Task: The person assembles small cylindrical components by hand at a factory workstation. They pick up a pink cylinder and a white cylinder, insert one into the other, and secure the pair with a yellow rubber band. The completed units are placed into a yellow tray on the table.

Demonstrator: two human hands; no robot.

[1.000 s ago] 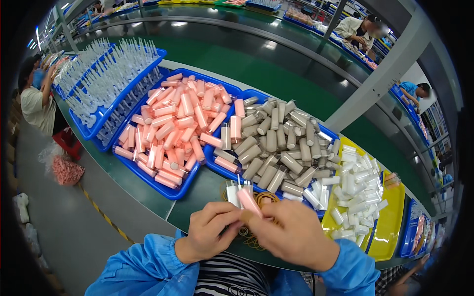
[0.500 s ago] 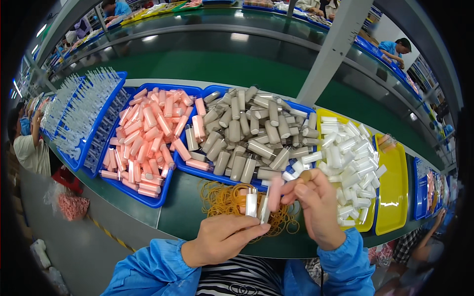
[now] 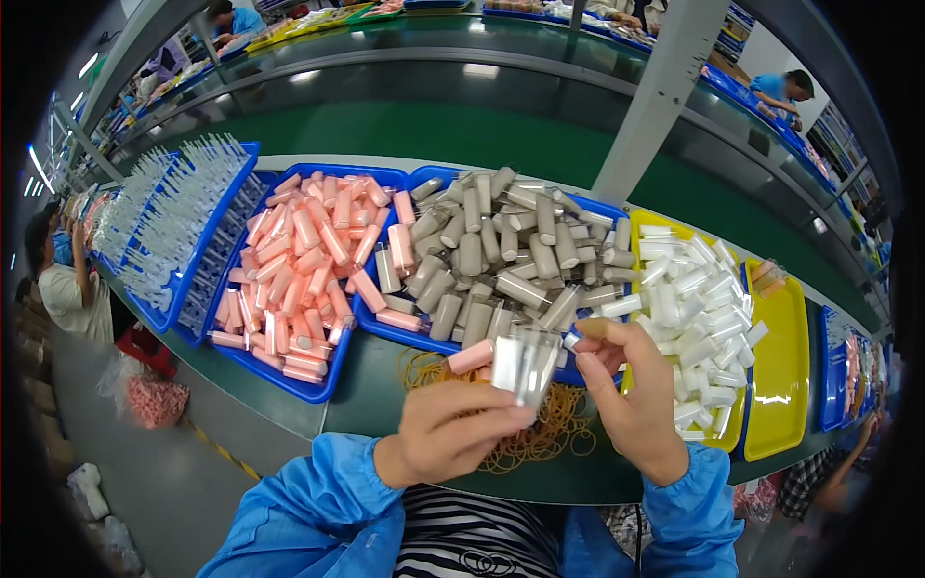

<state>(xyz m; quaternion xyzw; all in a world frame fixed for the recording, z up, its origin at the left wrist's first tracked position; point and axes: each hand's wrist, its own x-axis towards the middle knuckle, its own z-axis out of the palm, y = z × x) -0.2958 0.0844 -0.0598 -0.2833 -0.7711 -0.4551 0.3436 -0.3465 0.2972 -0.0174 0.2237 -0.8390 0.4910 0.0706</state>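
Observation:
My left hand (image 3: 461,431) is closed around a small bunch of bottles in front of my body. A white bottle with a clear cap (image 3: 507,361) stands up from its fingers, beside a greyish, motion-smeared bottle (image 3: 536,371). A pink bottle (image 3: 470,357) leans out to the left of them; whether it is gripped is unclear. My right hand (image 3: 631,390) is just right of the bunch, thumb and fingertips drawn together. What they pinch, if anything, is hard to make out. Brown rubber bands (image 3: 501,456) lie in a loose pile under both hands.
Blue trays hold pink bottles (image 3: 306,236) and grey bottles (image 3: 472,231). White bottles (image 3: 689,308) fill a yellow tray; another yellow tray (image 3: 777,385) stands beside it. Clear pump-like parts (image 3: 188,222) stack at left. A metal post (image 3: 655,106) rises behind. People sit farther off.
The pink bottle near my right fingers is gone from there; a pink one now leans left of the bunch. The bunch has moved up and right. The view has shifted slightly.

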